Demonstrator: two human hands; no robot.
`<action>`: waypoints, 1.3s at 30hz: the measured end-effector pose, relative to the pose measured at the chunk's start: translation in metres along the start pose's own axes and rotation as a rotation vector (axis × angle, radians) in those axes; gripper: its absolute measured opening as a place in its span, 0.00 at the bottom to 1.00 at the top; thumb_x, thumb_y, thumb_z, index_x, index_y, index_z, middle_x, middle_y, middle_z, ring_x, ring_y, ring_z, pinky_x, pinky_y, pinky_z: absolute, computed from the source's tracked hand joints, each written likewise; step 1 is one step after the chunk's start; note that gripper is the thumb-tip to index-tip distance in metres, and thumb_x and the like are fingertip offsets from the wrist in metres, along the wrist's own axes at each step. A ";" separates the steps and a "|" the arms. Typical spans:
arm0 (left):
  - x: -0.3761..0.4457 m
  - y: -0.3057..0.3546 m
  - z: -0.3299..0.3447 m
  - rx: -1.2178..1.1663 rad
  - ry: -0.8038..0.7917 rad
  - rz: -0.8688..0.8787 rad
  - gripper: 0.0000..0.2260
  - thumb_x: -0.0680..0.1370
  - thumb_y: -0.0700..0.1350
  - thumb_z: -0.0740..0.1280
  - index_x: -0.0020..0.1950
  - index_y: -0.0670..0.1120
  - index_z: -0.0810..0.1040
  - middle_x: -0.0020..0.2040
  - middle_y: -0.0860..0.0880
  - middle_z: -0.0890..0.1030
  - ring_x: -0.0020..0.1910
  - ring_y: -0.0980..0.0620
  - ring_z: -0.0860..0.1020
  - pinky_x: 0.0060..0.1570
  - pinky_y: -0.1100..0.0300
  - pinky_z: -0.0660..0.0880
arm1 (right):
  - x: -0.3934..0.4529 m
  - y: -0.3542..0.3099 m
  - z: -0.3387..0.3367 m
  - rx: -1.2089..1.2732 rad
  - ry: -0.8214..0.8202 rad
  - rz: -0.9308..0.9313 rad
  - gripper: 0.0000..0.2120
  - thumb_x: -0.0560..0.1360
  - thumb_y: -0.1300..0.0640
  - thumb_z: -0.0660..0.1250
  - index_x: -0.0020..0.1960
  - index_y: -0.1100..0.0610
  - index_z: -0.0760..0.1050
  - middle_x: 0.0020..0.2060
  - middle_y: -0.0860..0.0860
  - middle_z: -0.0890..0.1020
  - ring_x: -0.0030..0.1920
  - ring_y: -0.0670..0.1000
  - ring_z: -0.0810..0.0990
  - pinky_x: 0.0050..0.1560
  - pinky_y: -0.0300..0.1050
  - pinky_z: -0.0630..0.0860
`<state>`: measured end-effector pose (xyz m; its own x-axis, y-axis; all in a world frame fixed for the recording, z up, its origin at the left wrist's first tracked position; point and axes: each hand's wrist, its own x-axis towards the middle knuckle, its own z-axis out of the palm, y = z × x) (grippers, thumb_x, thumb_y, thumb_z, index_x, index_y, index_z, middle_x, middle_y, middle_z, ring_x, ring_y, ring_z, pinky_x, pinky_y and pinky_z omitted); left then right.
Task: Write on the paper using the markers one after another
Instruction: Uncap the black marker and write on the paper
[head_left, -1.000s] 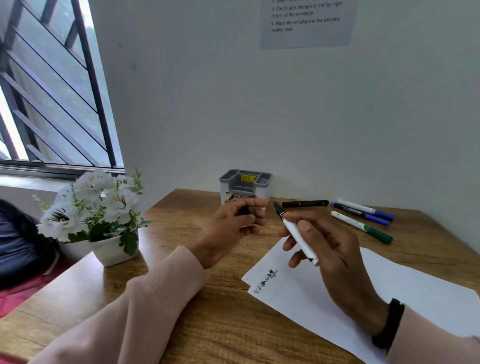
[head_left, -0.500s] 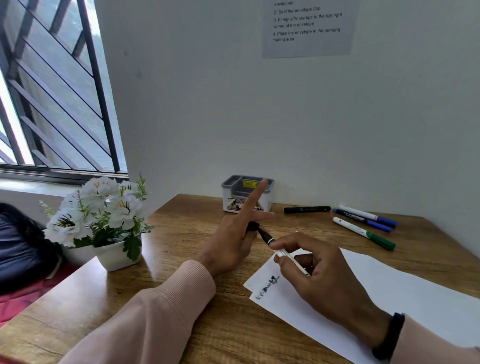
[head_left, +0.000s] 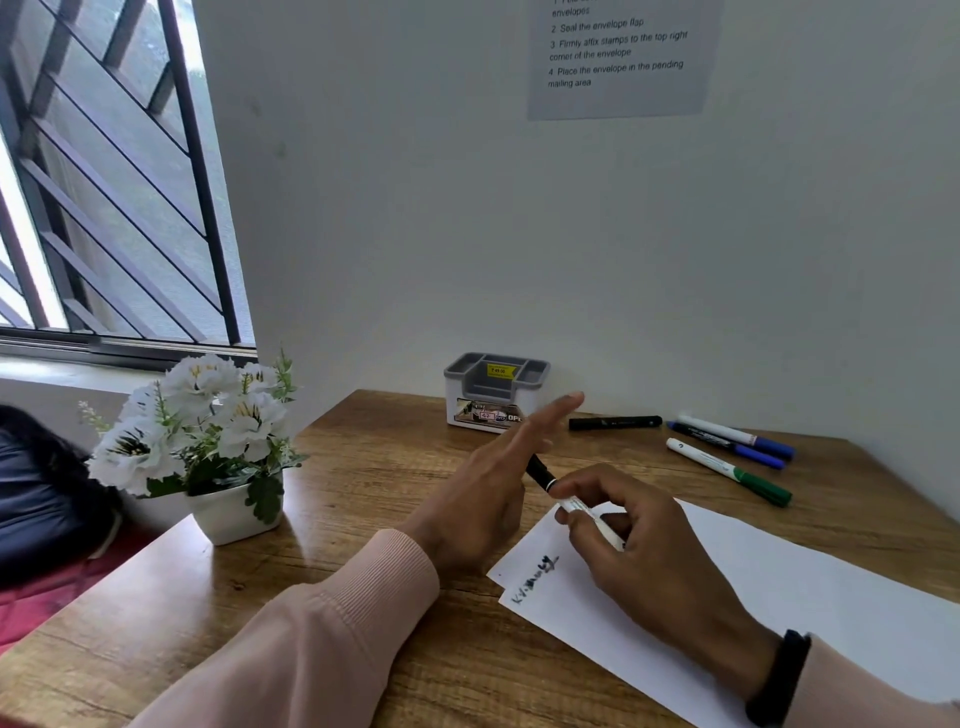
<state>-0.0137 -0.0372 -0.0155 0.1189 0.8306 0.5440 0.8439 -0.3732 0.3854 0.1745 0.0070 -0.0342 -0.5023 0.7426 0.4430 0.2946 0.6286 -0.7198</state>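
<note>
White paper (head_left: 789, 571) lies on the wooden table (head_left: 363, 467), with a short line of black writing (head_left: 535, 577) near its left corner. My right hand (head_left: 649, 551) grips a white marker (head_left: 584, 509) above that corner. Its black cap (head_left: 540, 474) is on the tip end and runs into the lower fingers of my left hand (head_left: 483, 493), whose index finger points straight out. Beyond the paper lie a black marker (head_left: 613, 422), two blue-capped markers (head_left: 737, 434) and a green-capped marker (head_left: 727, 470).
A grey and white desk organiser (head_left: 496, 389) stands against the back wall. A white pot of white flowers (head_left: 208, 441) sits at the table's left edge, with a dark bag (head_left: 41, 493) beyond it. The wall is close behind and to the right.
A second ago the marker's tip was bare and my left hand held the cap apart. The hands came together and lowered toward the paper; the cap now sits on the marker.
</note>
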 end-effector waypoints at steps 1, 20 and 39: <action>0.001 0.001 0.001 -0.080 0.040 -0.034 0.44 0.77 0.26 0.57 0.81 0.64 0.49 0.75 0.50 0.73 0.72 0.59 0.72 0.70 0.57 0.73 | 0.001 0.001 -0.001 -0.009 0.009 0.009 0.11 0.79 0.56 0.72 0.53 0.38 0.78 0.49 0.36 0.85 0.47 0.40 0.84 0.41 0.34 0.82; 0.004 0.016 -0.002 -1.056 -0.177 -0.456 0.14 0.73 0.38 0.74 0.58 0.40 0.84 0.58 0.39 0.86 0.58 0.43 0.85 0.53 0.56 0.83 | 0.014 0.004 -0.035 -0.712 0.280 -0.245 0.37 0.62 0.14 0.59 0.34 0.50 0.69 0.35 0.47 0.73 0.42 0.52 0.71 0.44 0.52 0.72; -0.007 0.065 0.027 -0.918 -0.060 -0.247 0.36 0.78 0.74 0.47 0.71 0.55 0.77 0.69 0.57 0.79 0.70 0.57 0.76 0.64 0.64 0.75 | -0.001 -0.014 -0.028 -0.561 0.153 -0.418 0.18 0.64 0.32 0.70 0.42 0.42 0.88 0.43 0.36 0.88 0.47 0.40 0.85 0.42 0.40 0.77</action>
<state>0.0542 -0.0561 -0.0146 0.0400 0.9398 0.3393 0.1112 -0.3417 0.9332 0.1935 0.0044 -0.0099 -0.5568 0.4116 0.7215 0.4964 0.8613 -0.1083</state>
